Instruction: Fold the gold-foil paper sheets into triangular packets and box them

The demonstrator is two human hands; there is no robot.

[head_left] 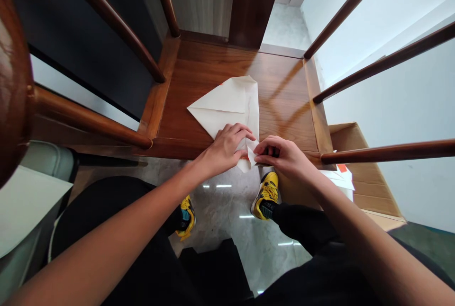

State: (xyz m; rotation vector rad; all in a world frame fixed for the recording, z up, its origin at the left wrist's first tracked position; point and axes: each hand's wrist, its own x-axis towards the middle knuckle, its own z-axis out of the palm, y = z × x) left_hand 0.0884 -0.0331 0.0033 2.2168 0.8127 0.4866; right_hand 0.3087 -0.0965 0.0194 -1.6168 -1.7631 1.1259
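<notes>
A partly folded sheet of white paper lies on the wooden shelf, its pointed end toward the left. The near right corner reaches over the shelf's front edge, where a small flap stands up. My left hand rests on the paper with its fingers curved, the thumb beside the flap. From the right, my right hand pinches that flap between thumb and bent fingers. A small orange mark shows at the paper's top edge and another near the left thumb.
Wooden rods rise on both sides of the shelf. On the right, a cardboard box holds white papers with an orange patch. More white paper lies on a grey seat at left. Yellow shoes stand on the floor below.
</notes>
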